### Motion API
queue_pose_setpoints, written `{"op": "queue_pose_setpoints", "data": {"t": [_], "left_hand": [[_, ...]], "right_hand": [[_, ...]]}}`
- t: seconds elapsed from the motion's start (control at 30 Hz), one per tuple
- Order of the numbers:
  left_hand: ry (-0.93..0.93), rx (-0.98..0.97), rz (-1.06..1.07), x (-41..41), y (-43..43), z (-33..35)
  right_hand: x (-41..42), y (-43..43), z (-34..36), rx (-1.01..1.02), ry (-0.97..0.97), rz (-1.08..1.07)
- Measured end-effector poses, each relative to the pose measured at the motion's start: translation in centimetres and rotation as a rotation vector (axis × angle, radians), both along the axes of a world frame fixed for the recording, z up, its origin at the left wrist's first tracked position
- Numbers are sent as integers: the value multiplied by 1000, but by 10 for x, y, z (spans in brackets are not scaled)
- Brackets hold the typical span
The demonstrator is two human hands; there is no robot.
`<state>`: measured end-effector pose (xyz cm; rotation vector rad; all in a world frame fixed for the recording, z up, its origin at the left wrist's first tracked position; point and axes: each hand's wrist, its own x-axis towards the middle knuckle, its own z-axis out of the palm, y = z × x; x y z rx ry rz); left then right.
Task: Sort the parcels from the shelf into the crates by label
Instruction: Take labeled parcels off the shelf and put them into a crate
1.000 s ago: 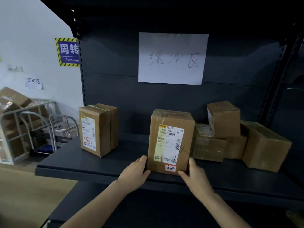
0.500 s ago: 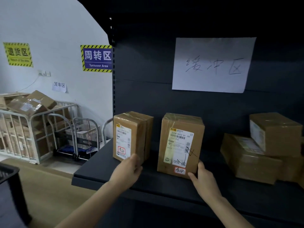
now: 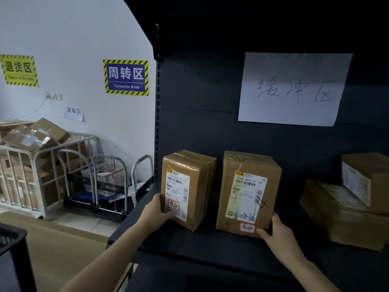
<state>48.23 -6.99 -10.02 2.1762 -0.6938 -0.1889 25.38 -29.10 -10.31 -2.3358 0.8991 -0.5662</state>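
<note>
The left parcel (image 3: pixel 187 188) and right parcel (image 3: pixel 248 192), taped brown cardboard blocks with white labels, stand upright on the dark metal shelf (image 3: pixel 210 247). The left hand (image 3: pixel 155 213) grips the first's lower left edge; the right hand (image 3: pixel 277 234) clasps the other's lower right corner.

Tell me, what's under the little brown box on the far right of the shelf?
The small brown cardboard box sits on a wider, flatter brown cardboard box, which rests on the dark metal shelf. Part of the lower box's top is covered.
</note>
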Motion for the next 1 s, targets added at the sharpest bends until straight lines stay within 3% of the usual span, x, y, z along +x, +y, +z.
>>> {"op": "queue_pose_setpoints", "data": {"t": [0.43, 1.0], "left_hand": [[-123, 2, -100, -14, -16, -8], [-22, -115, -97, -20, -33, -6]], "right_hand": [[3, -17, 8, 121, -27, 126], [11, -34, 12, 170, -41, 175]]}}
